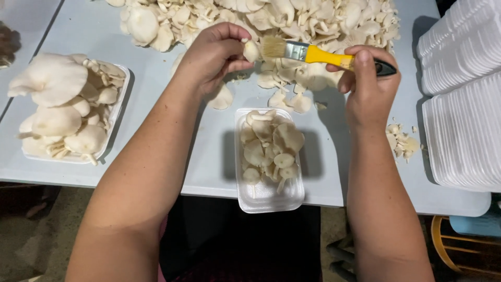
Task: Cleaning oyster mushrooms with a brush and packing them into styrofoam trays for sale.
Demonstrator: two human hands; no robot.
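Left hand (214,57) pinches a mushroom (251,50), right hand (365,78) grips a brush (313,53); the tray (269,196) looks half-filled.

This looks like a small mushroom packing workroom. A big heap of loose oyster mushrooms (261,21) covers the pale table (209,172) just beyond the hands, stacks of empty white foam trays (462,89) wait off to the right of the brush grip, and filled trays (68,112) sit to the left, over a bare floor.

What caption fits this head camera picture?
Left hand holds a mushroom while right hand brushes it with a yellow-handled brush above a foam tray.
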